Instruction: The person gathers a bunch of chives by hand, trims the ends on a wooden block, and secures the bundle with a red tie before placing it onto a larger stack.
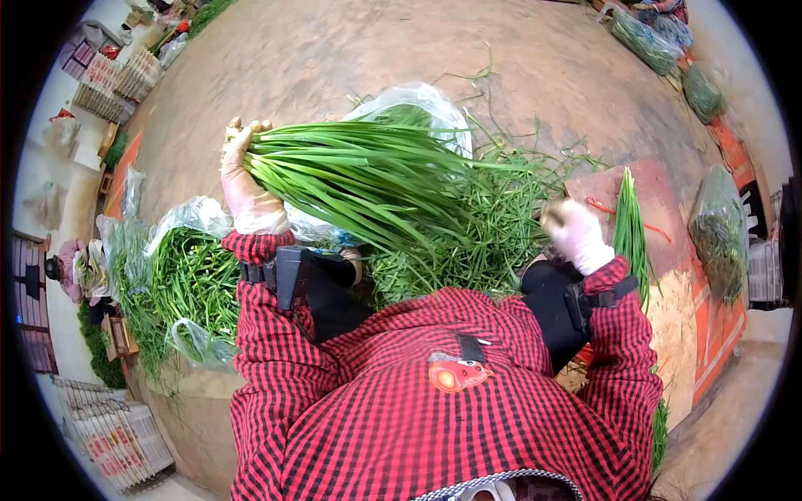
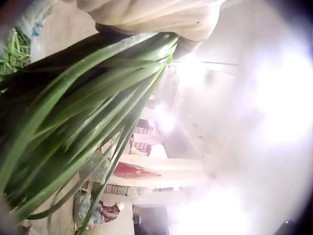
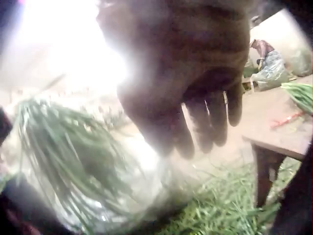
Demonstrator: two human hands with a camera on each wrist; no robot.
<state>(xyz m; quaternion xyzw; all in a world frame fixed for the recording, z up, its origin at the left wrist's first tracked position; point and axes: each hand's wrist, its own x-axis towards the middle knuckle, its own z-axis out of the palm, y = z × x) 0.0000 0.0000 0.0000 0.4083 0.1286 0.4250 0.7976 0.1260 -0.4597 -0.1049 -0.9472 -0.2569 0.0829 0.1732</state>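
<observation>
In the head view the left hand (image 1: 249, 179) grips a large bunch of long green leafy stalks (image 1: 359, 167) by the stem end, leaves fanning to the right. The left wrist view shows the curled left hand (image 2: 156, 17) over the stems (image 2: 93, 107). The right hand (image 1: 575, 232), blurred in the head view, is apart from the bunch, near a low board. In the right wrist view the right hand (image 3: 188, 78) holds nothing, its fingers hanging down and loosely bent. A smaller bunch (image 1: 628, 225) lies on the board (image 1: 660, 209) beside red ties (image 1: 606, 206).
Loose green leaves (image 1: 468, 242) cover the floor before the person. A clear plastic bag (image 1: 426, 104) lies behind the bunch. Filled bags (image 1: 196, 267) stand at the left, and another bag (image 1: 718, 234) at the right. The board has a table leg (image 3: 266, 171).
</observation>
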